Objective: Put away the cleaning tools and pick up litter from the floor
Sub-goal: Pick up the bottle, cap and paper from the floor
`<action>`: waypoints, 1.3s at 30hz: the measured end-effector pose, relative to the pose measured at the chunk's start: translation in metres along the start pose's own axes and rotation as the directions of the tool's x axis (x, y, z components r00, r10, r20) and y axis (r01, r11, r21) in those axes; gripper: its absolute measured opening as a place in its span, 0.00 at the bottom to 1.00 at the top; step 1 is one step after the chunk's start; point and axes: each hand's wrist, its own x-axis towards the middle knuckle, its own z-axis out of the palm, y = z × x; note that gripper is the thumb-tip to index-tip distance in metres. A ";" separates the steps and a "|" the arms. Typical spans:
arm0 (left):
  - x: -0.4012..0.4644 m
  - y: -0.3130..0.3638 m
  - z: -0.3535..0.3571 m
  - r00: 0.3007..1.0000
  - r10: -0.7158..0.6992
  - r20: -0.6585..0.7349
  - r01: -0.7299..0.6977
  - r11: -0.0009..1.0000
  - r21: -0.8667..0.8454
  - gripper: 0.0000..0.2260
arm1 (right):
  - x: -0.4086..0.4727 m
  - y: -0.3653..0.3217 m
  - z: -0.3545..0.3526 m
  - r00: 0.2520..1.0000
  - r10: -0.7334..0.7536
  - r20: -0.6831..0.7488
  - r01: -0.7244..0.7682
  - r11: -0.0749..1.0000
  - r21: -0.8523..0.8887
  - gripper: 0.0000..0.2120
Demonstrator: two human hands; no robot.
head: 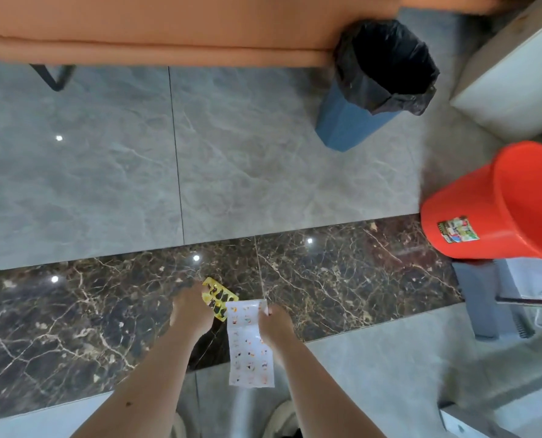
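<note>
Head view, looking down at the floor. We see the left hand (191, 306) gripping a yellow blister-type wrapper (216, 299) with dark cells, its fingers curled round the near edge so that the wrapper projects forward and to the right of the knuckles. The right hand (274, 322) pinches the upper right edge of a white printed sheet (250, 343) covered with small coloured figures; the sheet hangs down from that pinch, and its upper left corner overlaps the yellow wrapper. Both pieces of litter are held clear of the floor, over the band of dark brown veined marble tile (73, 311) that runs across the frame between grey marble tiles (263, 159). Ahead and to the right stands a blue waste bin (345, 121) lined with a black bag (386, 64), just beside the end of an orange sofa (168, 30). A red plastic bucket (497, 203) bearing a label stands at the right edge, near a white cabinet (513, 83), and well apart from the hands. At the bottom edge we see the toes of two light shoes (282, 420), blurred.
</note>
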 end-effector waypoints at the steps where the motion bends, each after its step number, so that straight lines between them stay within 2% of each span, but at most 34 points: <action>1: 0.010 -0.004 0.007 1.000 0.013 0.007 -0.013 0.998 0.054 0.18 | 0.011 0.004 0.008 1.000 -0.002 0.011 0.002 1.000 0.000 0.20; 3: 0.029 -0.011 0.023 1.000 0.007 0.005 -0.007 0.995 0.104 0.16 | 0.030 0.013 0.024 1.000 0.008 0.026 -0.009 1.000 0.013 0.20; 5: 0.041 -0.013 0.033 0.999 -0.049 -0.016 0.050 0.997 0.053 0.16 | 0.043 0.019 0.034 1.000 0.015 0.028 -0.016 0.999 0.032 0.18; 8: 0.067 -0.024 0.044 0.983 -0.181 -0.040 0.176 0.979 -0.105 0.25 | 0.071 0.027 0.051 1.000 0.024 0.010 -0.025 0.998 0.053 0.16; 11: 0.084 -0.030 0.051 0.975 -0.221 -0.005 0.220 0.972 -0.079 0.29 | 0.086 0.026 0.063 0.997 0.072 0.018 -0.074 0.986 0.147 0.17; 14: 0.089 -0.030 0.065 0.962 -0.273 0.012 0.273 0.962 -0.008 0.26 | 0.096 0.025 0.074 0.997 0.074 0.037 -0.079 0.982 0.170 0.20; 18: 0.086 -0.024 0.075 0.962 -0.263 0.071 0.251 0.956 0.149 0.17 | 0.099 0.022 0.079 0.991 0.113 0.077 -0.127 0.966 0.224 0.21; 21: 0.076 -0.018 0.073 0.969 -0.228 0.094 0.222 0.973 0.069 0.14 | 0.093 0.019 0.071 0.989 0.134 0.062 -0.146 0.952 0.268 0.20; 25: 0.048 0.007 0.057 0.976 -0.196 0.098 0.205 0.974 -0.094 0.16 | 0.072 0.003 0.038 0.989 0.140 0.038 -0.145 0.962 0.232 0.11; 28: 0.018 0.039 0.032 0.978 -0.176 0.113 0.191 0.971 -0.143 0.16 | 0.046 -0.014 0.001 0.993 0.111 0.048 -0.119 0.967 0.227 0.18; 31: -0.011 0.077 0.008 0.982 -0.162 0.099 0.181 0.960 -0.215 0.10 | 0.014 -0.037 -0.037 0.995 0.080 0.061 -0.092 0.970 0.227 0.20; 34: -0.044 0.124 -0.016 0.984 -0.168 0.053 0.176 0.941 -0.289 0.15 | -0.020 -0.062 -0.082 0.996 0.056 0.067 -0.071 0.968 0.240 0.22; 39: -0.086 0.217 -0.043 0.995 -0.098 0.006 0.094 0.935 -0.342 0.16 | -0.060 -0.104 -0.172 1.000 0.001 0.005 -0.003 0.964 0.265 0.13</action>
